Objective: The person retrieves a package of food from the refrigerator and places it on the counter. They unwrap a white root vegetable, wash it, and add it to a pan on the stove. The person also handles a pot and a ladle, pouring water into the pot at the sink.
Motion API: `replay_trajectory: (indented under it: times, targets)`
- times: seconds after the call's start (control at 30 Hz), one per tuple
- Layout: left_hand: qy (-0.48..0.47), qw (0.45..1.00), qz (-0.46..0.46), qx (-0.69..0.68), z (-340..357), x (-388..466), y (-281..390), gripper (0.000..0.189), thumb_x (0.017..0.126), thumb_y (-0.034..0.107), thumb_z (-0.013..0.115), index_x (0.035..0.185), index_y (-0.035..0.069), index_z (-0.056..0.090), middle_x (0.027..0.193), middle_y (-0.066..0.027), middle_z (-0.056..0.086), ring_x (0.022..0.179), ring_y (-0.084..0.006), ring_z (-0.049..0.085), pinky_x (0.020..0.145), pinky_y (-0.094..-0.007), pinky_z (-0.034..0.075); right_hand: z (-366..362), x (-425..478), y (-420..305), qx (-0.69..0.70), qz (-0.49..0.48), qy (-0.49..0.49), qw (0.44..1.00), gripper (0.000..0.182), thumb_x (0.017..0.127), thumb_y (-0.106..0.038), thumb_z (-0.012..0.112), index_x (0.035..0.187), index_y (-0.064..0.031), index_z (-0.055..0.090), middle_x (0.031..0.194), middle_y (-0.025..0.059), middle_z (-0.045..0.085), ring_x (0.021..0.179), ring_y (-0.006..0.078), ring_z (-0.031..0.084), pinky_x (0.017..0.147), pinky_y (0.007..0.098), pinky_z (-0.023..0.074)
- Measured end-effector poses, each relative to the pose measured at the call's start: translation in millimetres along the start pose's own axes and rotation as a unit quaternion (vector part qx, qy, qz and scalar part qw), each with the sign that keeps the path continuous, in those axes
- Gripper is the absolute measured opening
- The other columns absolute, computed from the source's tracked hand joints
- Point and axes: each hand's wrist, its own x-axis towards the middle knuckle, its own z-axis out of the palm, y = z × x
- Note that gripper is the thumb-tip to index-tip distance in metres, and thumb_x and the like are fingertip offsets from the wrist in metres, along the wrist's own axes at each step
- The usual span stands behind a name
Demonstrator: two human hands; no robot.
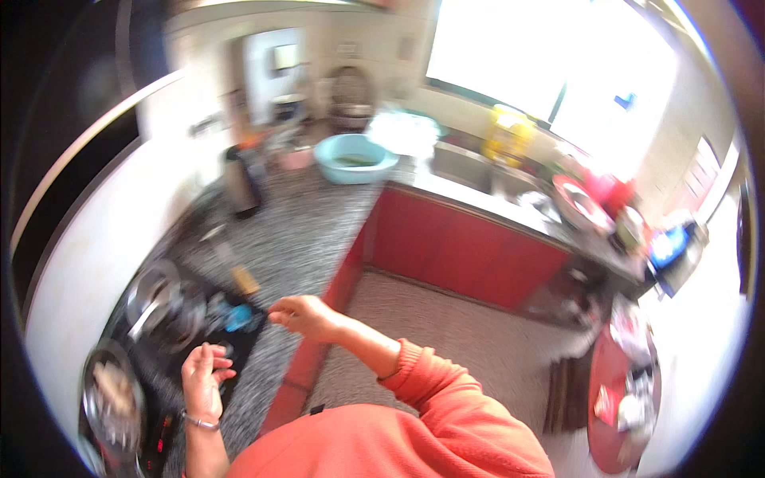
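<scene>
My left hand [206, 379], with a bangle at the wrist, is raised over the edge of the black cooktop, fingers apart and nothing in it. My right hand [302, 316] hangs over the granite counter edge, fingers bent; whether it holds anything small is too blurred to tell. Just left of it lie a blue item [238, 318] and a utensil with a yellow-brown handle [245, 280]. A round glass-like lid or pan [194, 325] with a pale-handled utensil [143, 319] sits on the cooktop. Nearer me, a pan [113, 403] contains pale food pieces.
A light-blue basin [357, 175] and a dark cylindrical container [242, 182] stand on the counter. Beyond are a metal sink [460, 167], a yellow container [508, 134] and a red-rimmed basin [580, 206]. A red round table [603, 442] with bags stands at the right, beside a dark stool [565, 394].
</scene>
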Motion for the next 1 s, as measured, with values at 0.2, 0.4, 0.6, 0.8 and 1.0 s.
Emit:
replay_trajectory:
  times: [0.2, 0.4, 0.6, 0.8, 1.0]
  targets:
    - [-0.255, 0.961, -0.103, -0.008, 244, 59, -46, 0.026, 0.089, 0.024, 0.060, 0.106, 0.005, 0.056, 0.092, -0.0039, 0.061, 0.070, -0.0119, 0.061, 0.058, -0.0260, 0.053, -194, -150, 36, 0.056, 0.139, 0.169, 0.974, 0.026, 0.089, -0.029, 0.061, 0.095, -0.0032, 0.062, 0.081, 0.0044, 0.062, 0.073, 0.0104, 0.057, 0.066, 0.0265, 0.0478]
    - [-0.415, 0.893, -0.171, 0.023, 411, 84, -95, 0.025, 0.087, 0.015, 0.063, 0.108, 0.004, 0.056, 0.093, -0.0059, 0.061, 0.071, -0.0130, 0.061, 0.061, -0.0272, 0.054, -299, -251, 75, 0.248, 0.096, 0.365, 0.892, 0.018, 0.087, -0.023, 0.063, 0.090, -0.0058, 0.062, 0.083, -0.0001, 0.060, 0.078, 0.0070, 0.055, 0.068, 0.0237, 0.0457]
    - [-0.481, 0.856, -0.179, 0.055, 523, 131, -130, 0.022, 0.088, 0.014, 0.061, 0.107, 0.004, 0.056, 0.091, -0.0061, 0.061, 0.070, -0.0135, 0.061, 0.061, -0.0282, 0.054, -355, -262, 172, -0.010, 0.172, 0.519, 0.837, 0.033, 0.083, -0.021, 0.067, 0.108, -0.0022, 0.058, 0.091, 0.0122, 0.063, 0.083, 0.0202, 0.061, 0.076, 0.0315, 0.0492]
    - [-0.548, 0.816, -0.175, 0.046, 643, 193, -151, 0.023, 0.088, 0.014, 0.061, 0.108, 0.005, 0.057, 0.093, -0.0056, 0.059, 0.072, -0.0119, 0.059, 0.063, -0.0268, 0.053, -490, -256, 187, -0.188, 0.210, 0.617, 0.735, 0.035, 0.082, -0.019, 0.068, 0.109, 0.0003, 0.056, 0.088, 0.0092, 0.064, 0.078, 0.0138, 0.061, 0.072, 0.0282, 0.0502]
    - [-0.592, 0.787, -0.164, 0.056, 755, 218, -175, 0.023, 0.089, 0.016, 0.058, 0.107, 0.003, 0.057, 0.093, -0.0069, 0.060, 0.072, -0.0136, 0.060, 0.063, -0.0275, 0.053, -609, -293, 224, -0.290, 0.264, 0.659, 0.642, 0.034, 0.078, -0.019, 0.067, 0.106, -0.0029, 0.056, 0.090, 0.0149, 0.058, 0.080, 0.0294, 0.060, 0.072, 0.0380, 0.0496]
